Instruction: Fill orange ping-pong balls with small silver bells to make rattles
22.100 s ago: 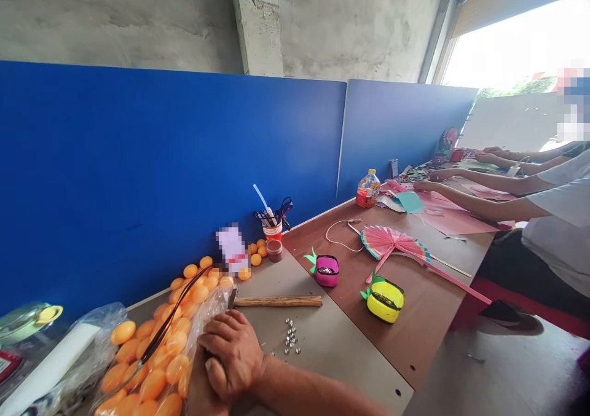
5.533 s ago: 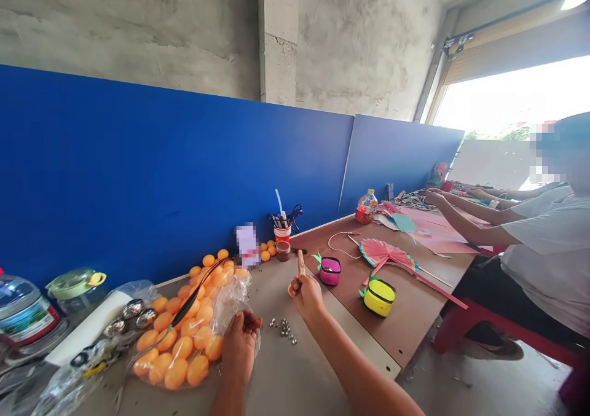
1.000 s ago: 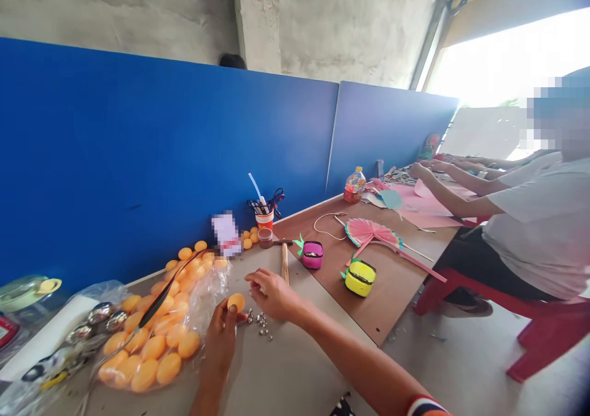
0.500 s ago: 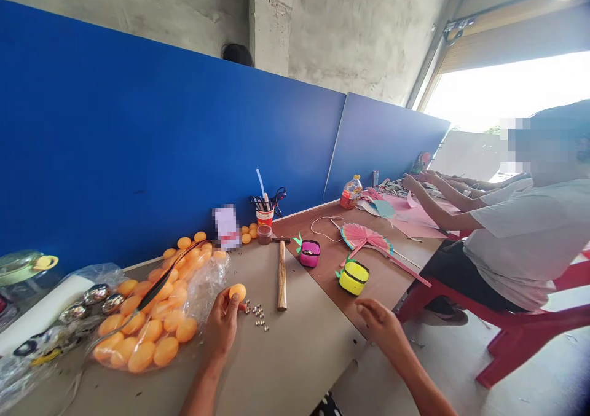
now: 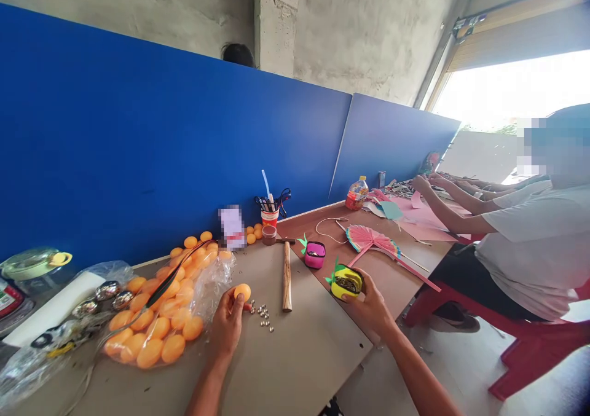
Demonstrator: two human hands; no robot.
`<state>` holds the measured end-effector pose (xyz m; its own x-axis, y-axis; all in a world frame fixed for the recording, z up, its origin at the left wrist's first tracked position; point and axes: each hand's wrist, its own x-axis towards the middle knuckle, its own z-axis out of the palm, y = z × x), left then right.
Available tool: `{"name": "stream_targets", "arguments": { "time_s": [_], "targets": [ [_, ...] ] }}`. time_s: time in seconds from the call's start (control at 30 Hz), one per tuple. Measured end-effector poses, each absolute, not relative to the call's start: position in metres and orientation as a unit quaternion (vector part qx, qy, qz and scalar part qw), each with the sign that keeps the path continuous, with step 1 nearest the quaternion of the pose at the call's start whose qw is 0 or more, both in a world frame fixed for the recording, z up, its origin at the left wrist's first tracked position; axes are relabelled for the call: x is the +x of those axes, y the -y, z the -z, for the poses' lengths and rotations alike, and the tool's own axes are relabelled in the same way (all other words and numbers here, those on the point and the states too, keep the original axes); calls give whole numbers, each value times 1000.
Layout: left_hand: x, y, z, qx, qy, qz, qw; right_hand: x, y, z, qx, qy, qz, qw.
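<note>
My left hand (image 5: 228,322) pinches an orange ping-pong ball (image 5: 242,291) between thumb and fingers, just above the table. Small silver metal beads (image 5: 263,311) lie scattered to the right of it. My right hand (image 5: 375,304) grips the right side of a small yellow pouch (image 5: 340,292) with black trim and a green leaf-like top. The pouch is tipped toward me, and small dark pieces show inside. Behind it stands a similar magenta pouch (image 5: 314,256) with pale contents. A hammer (image 5: 287,278) with a wooden handle lies between my hands.
Left is a clear plastic bag of orange balls (image 5: 161,327), with shiny metal balls (image 5: 107,290) beside it. A paper cup of pens (image 5: 270,217) stands by the blue partition (image 5: 175,145). A pink paper fan (image 5: 369,238) lies right, near a seated co-worker (image 5: 530,219).
My right hand has reached the yellow pouch and taken hold of it, tilting it so the inside shows. My left hand still holds the ping-pong ball. The view has shifted slightly.
</note>
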<state>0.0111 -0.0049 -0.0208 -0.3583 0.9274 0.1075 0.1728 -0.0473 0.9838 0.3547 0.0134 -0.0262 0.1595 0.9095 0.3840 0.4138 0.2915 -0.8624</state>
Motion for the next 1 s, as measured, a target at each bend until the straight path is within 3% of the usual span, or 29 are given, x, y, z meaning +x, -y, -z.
{"name": "stream_targets", "arguments": {
  "time_s": [0.23,0.57,1.0],
  "targets": [
    [12,6,21,464,-613,-551,326,290,-9,-1,-504,751,-174,389],
    [12,10,15,431,-600,-576,350,217,-47,-14,-354,871,3,340],
    [13,10,17,418,-588,-599,347,215,-51,5,-271,909,-73,308]
  ]
}}
